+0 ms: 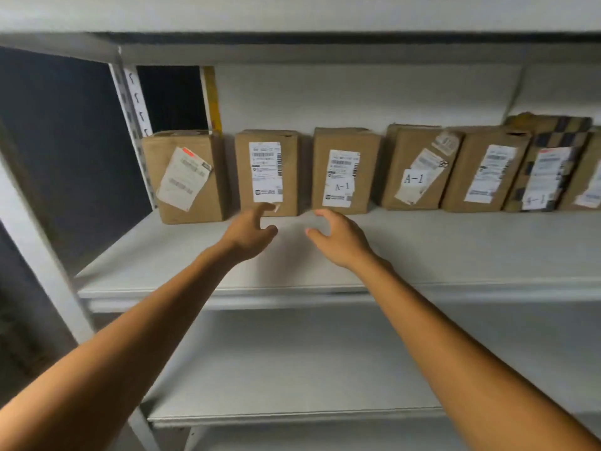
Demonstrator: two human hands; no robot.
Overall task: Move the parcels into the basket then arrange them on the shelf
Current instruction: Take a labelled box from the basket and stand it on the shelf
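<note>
2 hands (250,234) (341,240) nr parcels (344,141) on shelf (455,245)

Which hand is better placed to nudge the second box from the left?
Left hand: its fingertips reach that box's lower front; the right hand is by the next box.

- A single head-worn view faces straight into a white shelf (455,249), close up.
- It tilts slightly down: the row of boxes (344,170) sits mid-frame, and both arms (162,320) enter from the bottom edge.
</note>
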